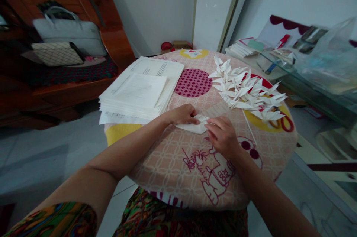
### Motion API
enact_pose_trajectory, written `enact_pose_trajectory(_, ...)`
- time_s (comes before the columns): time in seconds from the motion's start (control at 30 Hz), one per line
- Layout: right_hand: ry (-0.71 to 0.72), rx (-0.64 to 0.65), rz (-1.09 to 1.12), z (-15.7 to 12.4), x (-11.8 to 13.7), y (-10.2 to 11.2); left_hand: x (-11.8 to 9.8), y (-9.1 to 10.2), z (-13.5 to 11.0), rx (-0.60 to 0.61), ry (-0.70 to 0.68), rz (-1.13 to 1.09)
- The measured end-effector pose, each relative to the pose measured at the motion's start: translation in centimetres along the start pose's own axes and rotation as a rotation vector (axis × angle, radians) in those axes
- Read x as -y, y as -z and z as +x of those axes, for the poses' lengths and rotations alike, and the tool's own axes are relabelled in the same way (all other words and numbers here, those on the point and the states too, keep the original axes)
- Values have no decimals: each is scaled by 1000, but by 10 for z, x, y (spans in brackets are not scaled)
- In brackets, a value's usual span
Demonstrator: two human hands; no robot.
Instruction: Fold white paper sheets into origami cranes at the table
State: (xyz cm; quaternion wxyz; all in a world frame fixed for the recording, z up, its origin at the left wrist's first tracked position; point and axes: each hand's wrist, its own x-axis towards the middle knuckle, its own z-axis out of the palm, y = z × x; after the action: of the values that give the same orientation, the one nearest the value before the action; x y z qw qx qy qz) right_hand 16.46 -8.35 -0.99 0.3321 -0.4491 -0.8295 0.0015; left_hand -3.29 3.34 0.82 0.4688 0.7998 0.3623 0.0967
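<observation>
A small folded white paper piece (197, 125) lies on the round table (173, 162), which has a patterned pink cloth. My left hand (184, 114) presses its left edge with curled fingers. My right hand (223, 135) pinches its right side, fingers closed on the paper. Both hands meet over the piece at the table's middle. Part of the paper is hidden under my fingers.
A thick stack of white sheets (142, 90) sits at the table's left. Several finished white paper folds (247, 90) lie in a heap at the right, over red-handled scissors (283, 122). A wooden bench with bags (68, 36) stands left; a glass shelf (312, 77) stands right.
</observation>
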Motion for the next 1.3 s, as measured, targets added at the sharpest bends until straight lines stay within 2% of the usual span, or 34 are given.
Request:
enact_pose_trajectory(0.17, 29, 131, 34, -2, -4, -6, -4, -1, 11, -3, -68, 288)
enact_pose_trajectory(0.3, 3, 197, 73, -1, -8, -8, 0, -5, 6, -179, -98, 480)
enact_pose_trajectory(0.4, -1, 217, 104, -1, -11, -8, 3, -11, -7, -272, -274, 450)
enact_pose_trajectory(0.53, 13, 220, 117, -1, -14, -8, 6, -20, -20, -173, -398, 342)
enact_pose_trajectory(0.77, 33, 226, 87, 0, -13, -7, 10, -23, -32, -128, -449, 353)
enact_pose_trajectory(1.07, 80, 261, -56, 0, -9, -8, 11, -31, -44, -192, -419, 391)
enact_pose_trajectory(1.3, 153, 248, -131, -1, -10, -11, 13, -32, -43, -218, -495, 465)
